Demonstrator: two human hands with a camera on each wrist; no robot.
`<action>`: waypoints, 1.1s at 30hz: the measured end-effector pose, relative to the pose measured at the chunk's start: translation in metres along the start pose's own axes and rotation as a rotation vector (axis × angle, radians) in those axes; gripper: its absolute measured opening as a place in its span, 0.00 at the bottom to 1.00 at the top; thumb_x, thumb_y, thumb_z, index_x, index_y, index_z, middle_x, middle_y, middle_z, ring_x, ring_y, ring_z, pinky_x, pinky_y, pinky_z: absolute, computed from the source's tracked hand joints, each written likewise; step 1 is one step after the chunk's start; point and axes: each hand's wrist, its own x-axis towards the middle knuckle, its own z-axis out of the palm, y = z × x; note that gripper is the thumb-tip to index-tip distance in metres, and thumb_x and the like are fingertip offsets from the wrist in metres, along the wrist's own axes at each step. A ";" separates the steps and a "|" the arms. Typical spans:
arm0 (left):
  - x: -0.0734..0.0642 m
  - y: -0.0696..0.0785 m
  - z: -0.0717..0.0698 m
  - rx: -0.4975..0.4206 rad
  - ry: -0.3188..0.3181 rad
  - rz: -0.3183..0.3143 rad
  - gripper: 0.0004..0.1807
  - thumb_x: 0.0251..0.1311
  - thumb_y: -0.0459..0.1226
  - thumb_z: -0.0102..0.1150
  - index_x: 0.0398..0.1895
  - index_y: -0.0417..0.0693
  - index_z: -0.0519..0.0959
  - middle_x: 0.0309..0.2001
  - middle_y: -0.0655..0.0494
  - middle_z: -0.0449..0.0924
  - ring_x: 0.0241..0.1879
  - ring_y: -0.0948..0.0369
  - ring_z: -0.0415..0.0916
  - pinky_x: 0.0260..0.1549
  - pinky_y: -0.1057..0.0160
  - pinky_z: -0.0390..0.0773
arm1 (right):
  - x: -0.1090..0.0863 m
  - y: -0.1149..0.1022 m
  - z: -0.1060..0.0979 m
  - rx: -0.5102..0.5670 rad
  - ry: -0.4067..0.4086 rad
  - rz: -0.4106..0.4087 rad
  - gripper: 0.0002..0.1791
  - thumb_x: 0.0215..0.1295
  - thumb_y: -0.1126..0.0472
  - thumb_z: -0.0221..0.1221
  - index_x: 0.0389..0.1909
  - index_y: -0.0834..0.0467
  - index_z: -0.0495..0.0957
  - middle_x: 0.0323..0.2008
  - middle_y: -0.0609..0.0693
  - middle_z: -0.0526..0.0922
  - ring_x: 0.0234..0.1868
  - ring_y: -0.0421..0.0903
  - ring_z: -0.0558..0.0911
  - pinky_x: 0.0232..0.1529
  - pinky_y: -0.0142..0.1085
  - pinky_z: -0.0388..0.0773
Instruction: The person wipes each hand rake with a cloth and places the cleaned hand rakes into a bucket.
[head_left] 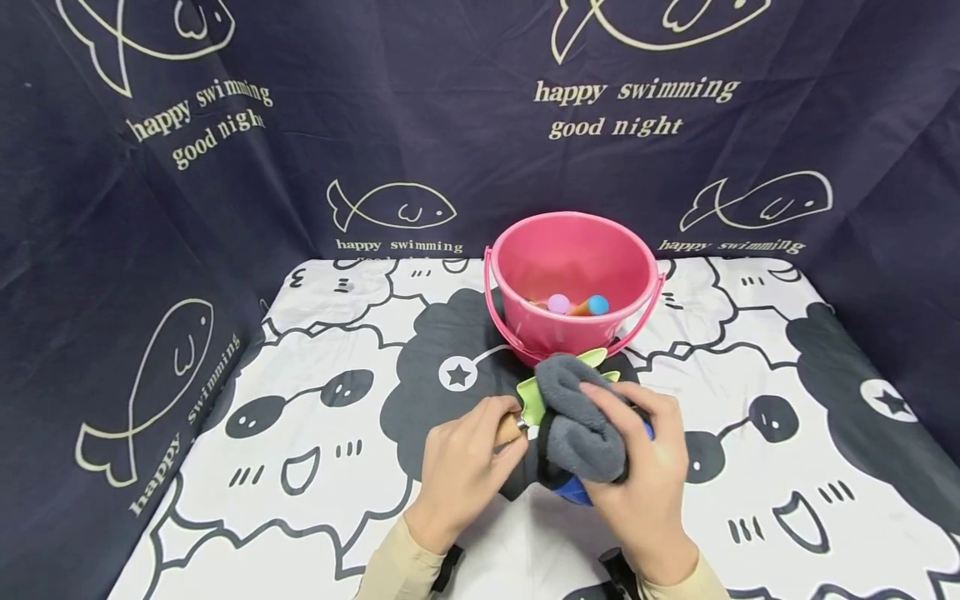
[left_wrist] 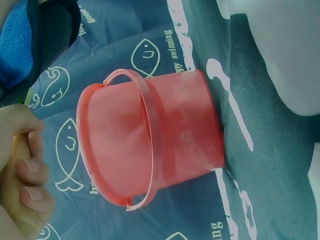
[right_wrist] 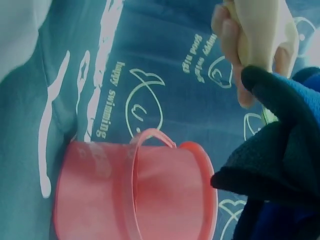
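My left hand (head_left: 459,471) grips the wooden handle (head_left: 508,429) of a small hand tool with a light-green, pronged head (head_left: 531,402), like a toy garden fork. In my right hand (head_left: 651,475) is a bunched cloth (head_left: 577,417), dark grey on one side and blue on the other. The cloth is folded over the green head and hides most of it; green tips show past its far edge. In the left wrist view the fingers curl around the wooden handle (left_wrist: 19,187), with the cloth (left_wrist: 15,42) above them.
Just beyond the hands stands a pink bucket (head_left: 536,327) with its handle hanging down in front. Inside lie a purple rounded end (head_left: 558,303) and a blue-tipped wooden stick (head_left: 597,305). A cartoon-print cloth covers the table; dark fish-print curtains (head_left: 480,150) hang behind and at the sides.
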 end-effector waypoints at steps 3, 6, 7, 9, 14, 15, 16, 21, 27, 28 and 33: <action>-0.001 -0.001 0.000 0.007 -0.002 -0.005 0.15 0.48 0.40 0.69 0.41 0.55 0.79 0.32 0.67 0.83 0.19 0.67 0.74 0.18 0.67 0.72 | 0.004 0.002 -0.001 0.017 0.087 0.072 0.26 0.64 0.43 0.63 0.45 0.64 0.85 0.42 0.70 0.77 0.48 0.53 0.78 0.63 0.26 0.67; -0.001 -0.001 0.001 0.013 -0.012 -0.008 0.15 0.49 0.39 0.68 0.41 0.55 0.80 0.32 0.67 0.82 0.19 0.67 0.73 0.18 0.68 0.72 | 0.006 0.004 -0.004 0.006 0.117 0.119 0.30 0.64 0.39 0.63 0.45 0.65 0.85 0.43 0.71 0.76 0.53 0.41 0.77 0.64 0.26 0.67; -0.001 -0.002 0.001 0.016 -0.018 -0.010 0.14 0.49 0.39 0.68 0.41 0.55 0.80 0.32 0.67 0.82 0.20 0.67 0.73 0.18 0.68 0.72 | 0.006 0.005 -0.004 0.003 0.116 0.125 0.31 0.64 0.39 0.63 0.45 0.65 0.85 0.43 0.72 0.76 0.55 0.38 0.76 0.64 0.26 0.67; -0.001 -0.002 0.000 0.029 -0.034 -0.012 0.14 0.50 0.39 0.67 0.42 0.55 0.80 0.32 0.68 0.82 0.19 0.67 0.73 0.18 0.67 0.72 | 0.006 0.006 -0.005 -0.002 0.101 0.132 0.31 0.64 0.39 0.63 0.46 0.65 0.85 0.43 0.72 0.76 0.57 0.34 0.74 0.64 0.26 0.67; 0.001 -0.004 -0.008 0.063 -0.113 -0.018 0.15 0.50 0.40 0.67 0.43 0.55 0.79 0.32 0.68 0.81 0.20 0.68 0.73 0.17 0.66 0.71 | 0.005 0.009 -0.005 -0.007 0.070 0.142 0.29 0.62 0.40 0.64 0.46 0.64 0.85 0.44 0.71 0.77 0.56 0.36 0.75 0.65 0.26 0.66; 0.003 -0.005 -0.010 0.071 -0.137 -0.022 0.16 0.50 0.41 0.67 0.43 0.55 0.78 0.30 0.68 0.79 0.21 0.68 0.72 0.17 0.66 0.71 | 0.005 0.010 -0.006 -0.008 0.067 0.144 0.28 0.62 0.42 0.64 0.46 0.64 0.85 0.44 0.71 0.77 0.56 0.36 0.75 0.65 0.26 0.66; 0.005 -0.007 -0.013 0.081 -0.156 -0.024 0.17 0.49 0.42 0.67 0.44 0.55 0.77 0.28 0.68 0.78 0.20 0.68 0.72 0.17 0.66 0.70 | 0.005 0.011 -0.006 -0.010 0.064 0.147 0.27 0.61 0.43 0.65 0.47 0.64 0.85 0.45 0.71 0.77 0.57 0.35 0.74 0.65 0.26 0.66; 0.034 -0.027 -0.033 0.113 -0.189 -0.006 0.17 0.54 0.41 0.64 0.45 0.49 0.73 0.26 0.64 0.74 0.19 0.65 0.70 0.14 0.62 0.70 | 0.005 0.012 -0.008 -0.014 0.061 0.151 0.25 0.58 0.47 0.65 0.47 0.64 0.85 0.45 0.72 0.76 0.59 0.31 0.72 0.65 0.26 0.65; 0.103 -0.049 -0.045 0.033 -0.315 -0.015 0.13 0.70 0.40 0.59 0.51 0.45 0.70 0.41 0.51 0.70 0.28 0.58 0.77 0.25 0.57 0.81 | 0.005 0.014 -0.007 -0.034 0.044 0.138 0.29 0.64 0.39 0.62 0.46 0.62 0.86 0.46 0.71 0.77 0.57 0.35 0.73 0.64 0.25 0.64; 0.117 -0.050 -0.043 0.025 -0.343 -0.025 0.14 0.70 0.40 0.59 0.51 0.44 0.70 0.42 0.50 0.70 0.31 0.57 0.78 0.29 0.56 0.82 | 0.005 0.014 -0.007 -0.036 0.040 0.135 0.29 0.64 0.38 0.62 0.47 0.62 0.86 0.46 0.70 0.77 0.56 0.38 0.74 0.64 0.25 0.64; 0.177 -0.051 -0.020 0.022 -0.495 -0.075 0.17 0.72 0.41 0.55 0.54 0.40 0.66 0.42 0.46 0.75 0.41 0.51 0.79 0.47 0.53 0.80 | 0.003 0.016 -0.006 -0.032 0.004 0.132 0.29 0.65 0.38 0.62 0.47 0.60 0.86 0.46 0.68 0.79 0.52 0.52 0.75 0.64 0.25 0.63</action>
